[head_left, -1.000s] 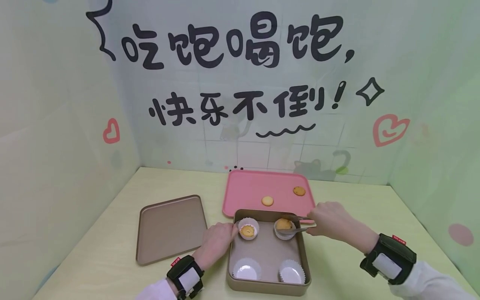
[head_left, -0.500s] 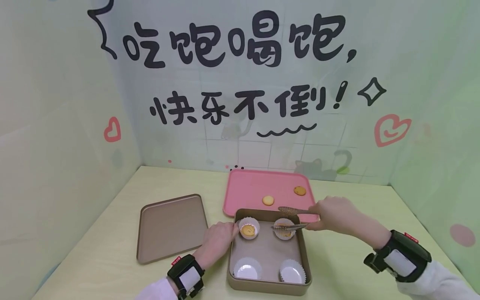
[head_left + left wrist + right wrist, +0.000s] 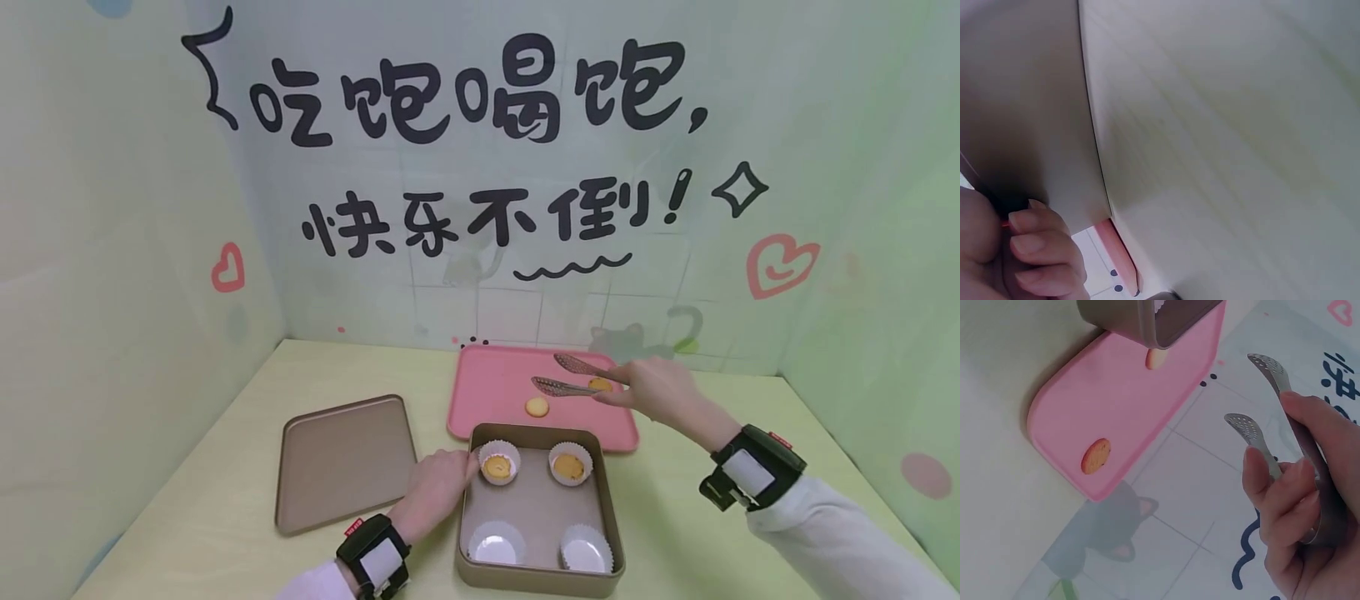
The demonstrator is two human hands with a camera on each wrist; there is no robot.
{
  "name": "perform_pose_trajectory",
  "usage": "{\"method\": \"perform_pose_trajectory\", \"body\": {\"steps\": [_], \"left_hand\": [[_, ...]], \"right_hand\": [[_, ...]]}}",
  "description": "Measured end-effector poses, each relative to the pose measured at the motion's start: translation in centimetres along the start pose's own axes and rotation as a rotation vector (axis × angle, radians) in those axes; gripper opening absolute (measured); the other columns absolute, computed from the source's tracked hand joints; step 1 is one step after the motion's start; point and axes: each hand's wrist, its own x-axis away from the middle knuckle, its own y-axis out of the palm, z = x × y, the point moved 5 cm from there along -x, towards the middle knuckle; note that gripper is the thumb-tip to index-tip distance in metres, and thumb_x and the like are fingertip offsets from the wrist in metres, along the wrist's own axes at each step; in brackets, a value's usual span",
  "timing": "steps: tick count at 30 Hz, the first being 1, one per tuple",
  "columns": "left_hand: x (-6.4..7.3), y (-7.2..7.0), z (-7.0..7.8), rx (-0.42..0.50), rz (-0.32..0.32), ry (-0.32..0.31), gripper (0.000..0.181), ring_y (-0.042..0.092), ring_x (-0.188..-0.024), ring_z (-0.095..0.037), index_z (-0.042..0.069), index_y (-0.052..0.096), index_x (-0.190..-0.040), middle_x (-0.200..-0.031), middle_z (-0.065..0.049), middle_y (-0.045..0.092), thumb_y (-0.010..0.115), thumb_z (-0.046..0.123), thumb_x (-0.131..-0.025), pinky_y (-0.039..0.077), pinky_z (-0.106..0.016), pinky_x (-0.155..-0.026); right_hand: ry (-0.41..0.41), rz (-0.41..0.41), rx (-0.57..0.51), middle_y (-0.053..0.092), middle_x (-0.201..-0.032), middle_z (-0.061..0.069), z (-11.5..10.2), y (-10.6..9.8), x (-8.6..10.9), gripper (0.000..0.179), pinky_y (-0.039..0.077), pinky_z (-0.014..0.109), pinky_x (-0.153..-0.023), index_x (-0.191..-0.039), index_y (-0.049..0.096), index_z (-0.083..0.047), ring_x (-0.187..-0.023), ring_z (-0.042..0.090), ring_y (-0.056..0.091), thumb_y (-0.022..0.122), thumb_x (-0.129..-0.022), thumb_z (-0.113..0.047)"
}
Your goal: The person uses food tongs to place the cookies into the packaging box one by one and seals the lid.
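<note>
My right hand [image 3: 663,390] holds metal tongs [image 3: 1294,419] with perforated tips, spread apart with nothing between them, above the pink tray [image 3: 487,379]. A plain cookie [image 3: 537,407] and a darker spotted cookie [image 3: 1096,456] lie on that tray. My left hand [image 3: 441,483] grips the left wall of the brown rectangular box [image 3: 536,581], its thumb and curled fingers at the rim. Inside the box, the back-left paper cup [image 3: 512,452] and back-right paper cup [image 3: 572,448] each contain a cookie. The front-left cup [image 3: 497,546] and front-right cup [image 3: 587,550] contain none.
A flat brown lid [image 3: 345,462] lies on the pale table [image 3: 202,500] left of the box. The pink tray sits directly behind the box. A printed backdrop [image 3: 480,167] encloses the back and sides.
The tongs have spread and let go of a cookie in the back-right cup. My right hand has lifted them up and away over the pink tray. My left hand stays put.
</note>
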Motion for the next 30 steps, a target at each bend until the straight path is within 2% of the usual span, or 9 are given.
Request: {"method": "perform_pose_trajectory", "body": {"steps": [2, 5, 7, 10, 14, 19, 25, 30], "left_hand": [[0.0, 0.0, 0.0, -0.004, 0.001, -0.005, 0.043, 0.038, -0.048, -0.014, 0.015, 0.035, -0.059, -0.053, 0.005, 0.029, 0.047, 0.018, -0.1, 0.032, -0.031, -0.041], [0.0, 0.1, -0.1, -0.008, -0.005, -0.011, 0.043, 0.038, -0.048, -0.014, 0.015, 0.035, -0.059, -0.053, 0.004, 0.029, 0.047, 0.019, -0.1, 0.032, -0.031, -0.041], [0.1, 0.1, -0.2, -0.01, -0.008, -0.011, 0.043, 0.037, -0.048, -0.014, 0.015, 0.036, -0.059, -0.053, 0.004, 0.029, 0.047, 0.019, -0.1, 0.032, -0.031, -0.041], [0.1, 0.2, -0.2, -0.007, -0.009, -0.009, 0.042, 0.038, -0.049, -0.014, 0.015, 0.037, -0.06, -0.054, 0.004, 0.03, 0.047, 0.019, -0.1, 0.033, -0.032, -0.042], [-0.1, 0.3, -0.1, -0.002, -0.005, -0.002, 0.042, 0.038, -0.049, -0.014, 0.015, 0.037, -0.06, -0.053, 0.004, 0.03, 0.046, 0.021, -0.101, 0.033, -0.031, -0.042], [-0.3, 0.3, 0.0, -0.004, -0.009, 0.001, 0.042, 0.038, -0.049, -0.014, 0.015, 0.037, -0.06, -0.053, 0.004, 0.032, 0.046, 0.021, -0.101, 0.033, -0.03, -0.042], [-0.2, 0.1, -0.1, -0.022, 0.002, -0.013, 0.042, 0.039, -0.049, -0.015, 0.014, 0.04, -0.06, -0.054, 0.002, 0.035, 0.047, 0.02, -0.1, 0.034, -0.033, -0.041], [0.0, 0.1, -0.2, -0.017, 0.002, -0.022, 0.042, 0.04, -0.048, -0.015, 0.014, 0.039, -0.059, -0.053, 0.002, 0.035, 0.047, 0.021, -0.1, 0.035, -0.033, -0.041]], "right_hand": [[-0.018, -0.006, -0.005, 0.03, -0.054, -0.01, 0.2, 0.7, -0.8, 0.028, 0.021, 0.024, -0.045, -0.068, 0.06, -0.016, -0.046, 0.006, 0.031, 0.074, -0.084, -0.035], [-0.021, -0.052, -0.011, 0.03, -0.055, -0.01, 0.7, 2.2, -1.8, 0.037, 0.022, 0.024, -0.046, -0.06, 0.05, -0.018, -0.048, 0.006, 0.032, 0.073, -0.084, -0.035], [-0.006, -0.1, -0.033, 0.035, -0.053, -0.011, 1.0, 3.2, -2.3, 0.037, 0.025, 0.023, -0.046, -0.06, 0.052, -0.017, -0.048, 0.005, 0.036, 0.073, -0.084, -0.035], [0.063, -0.175, -0.075, 0.041, -0.051, -0.01, 1.5, 4.6, -2.8, 0.037, 0.029, 0.024, -0.046, -0.059, 0.055, -0.015, -0.048, 0.006, 0.043, 0.074, -0.083, -0.036], [0.133, -0.227, -0.107, 0.046, -0.052, -0.007, 1.7, 6.0, -3.1, 0.037, 0.032, 0.025, -0.046, -0.06, 0.055, -0.014, -0.049, 0.009, 0.047, 0.074, -0.083, -0.035], [0.155, -0.233, -0.091, 0.04, -0.051, -0.008, 1.7, 6.9, -3.3, 0.04, 0.029, 0.025, -0.044, -0.056, 0.052, -0.014, -0.047, 0.009, 0.042, 0.074, -0.083, -0.035], [0.166, -0.242, -0.105, 0.043, -0.049, -0.008, 1.4, 7.3, -3.7, 0.039, 0.032, 0.025, -0.042, -0.056, 0.055, -0.013, -0.043, 0.009, 0.046, 0.072, -0.083, -0.036], [0.183, -0.265, -0.116, 0.037, -0.047, -0.01, 1.4, 7.8, -3.9, 0.043, 0.031, 0.025, -0.041, -0.054, 0.051, -0.015, -0.04, 0.008, 0.045, 0.073, -0.084, -0.035]]}}
